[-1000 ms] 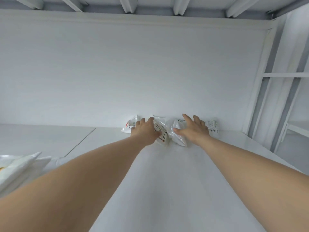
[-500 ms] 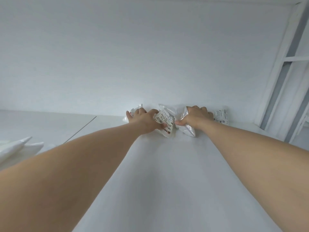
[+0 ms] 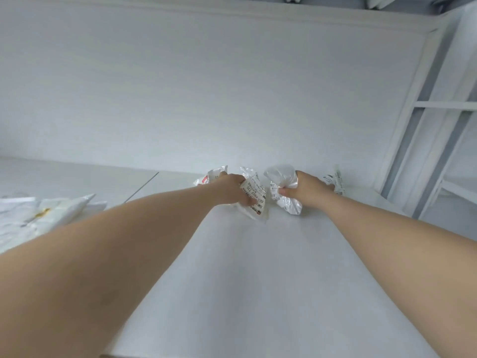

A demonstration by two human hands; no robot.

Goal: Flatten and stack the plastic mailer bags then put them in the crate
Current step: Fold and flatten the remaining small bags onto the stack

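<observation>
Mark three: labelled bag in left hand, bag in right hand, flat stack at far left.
Labelled bag (image 3: 259, 204): head view, on its printed label.
Right bag (image 3: 280, 174): head view, on its upper bulge.
Flat stack (image 3: 59, 208): head view, on the top sheet.

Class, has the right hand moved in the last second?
Yes: the right hand, spread against the wall before, has curled back from it round the crumpled bag.

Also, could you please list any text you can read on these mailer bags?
"507-P802 T70": label on the left bag, held by the left hand.
Label on the right bag, held by the right hand: too blurred.
Labels on the far-left bag and far-right bag: too small.
</observation>
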